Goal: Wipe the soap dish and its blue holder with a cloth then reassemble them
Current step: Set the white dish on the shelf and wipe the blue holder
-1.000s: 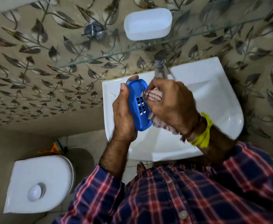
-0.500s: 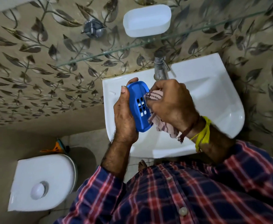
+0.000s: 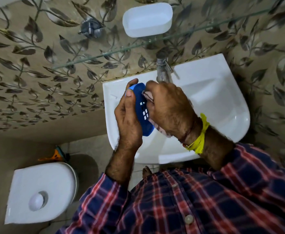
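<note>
My left hand [image 3: 128, 119] grips the blue slotted holder [image 3: 142, 110] on edge over the left side of the basin, thumb along its rim. My right hand [image 3: 168, 108] holds a pink striped cloth [image 3: 148, 97] bunched against the holder's inner face, so most of the cloth is hidden under the fingers. The white soap dish [image 3: 147, 20] sits apart on the glass shelf [image 3: 206, 26] above the tap.
Below my hands is the white wash basin [image 3: 214, 102], with a chrome tap [image 3: 162, 71] at its back edge. A chrome wall fitting [image 3: 90, 28] is left of the dish. A white toilet cistern [image 3: 40, 191] stands at lower left, orange and blue items [image 3: 57, 155] behind it.
My right hand has slid the cloth further over the holder, covering more of its face. The holder has tilted slightly towards my left palm.
</note>
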